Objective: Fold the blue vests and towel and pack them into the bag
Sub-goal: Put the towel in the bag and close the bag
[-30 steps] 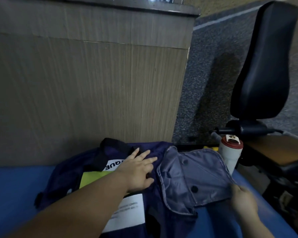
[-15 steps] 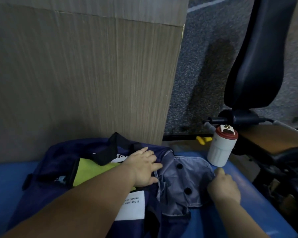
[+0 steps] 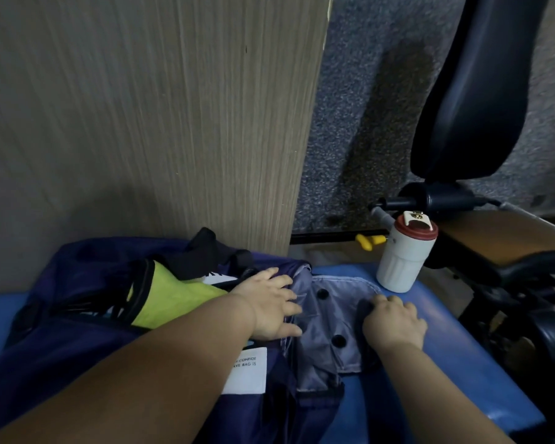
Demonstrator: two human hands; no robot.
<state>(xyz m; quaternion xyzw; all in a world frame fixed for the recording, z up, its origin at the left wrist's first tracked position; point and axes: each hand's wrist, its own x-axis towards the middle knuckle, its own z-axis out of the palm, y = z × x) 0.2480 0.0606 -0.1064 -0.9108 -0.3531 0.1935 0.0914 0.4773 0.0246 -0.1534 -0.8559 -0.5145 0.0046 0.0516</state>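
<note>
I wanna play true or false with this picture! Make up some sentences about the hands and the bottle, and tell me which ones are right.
The white bottle lies on its side. False: it stands upright on the blue bench.
The left hand rests on the dark blue bag, fingers spread. True.
The right hand touches the bottle. False: it grips the grey flap, apart from the bottle.
Something yellow-green sits in the bag. True.

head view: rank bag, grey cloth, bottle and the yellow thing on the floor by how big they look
1. bag
2. grey cloth
3. bottle
4. yellow thing
The bag lies nearest the camera and the yellow thing farthest, so true sizes may differ less.
</note>
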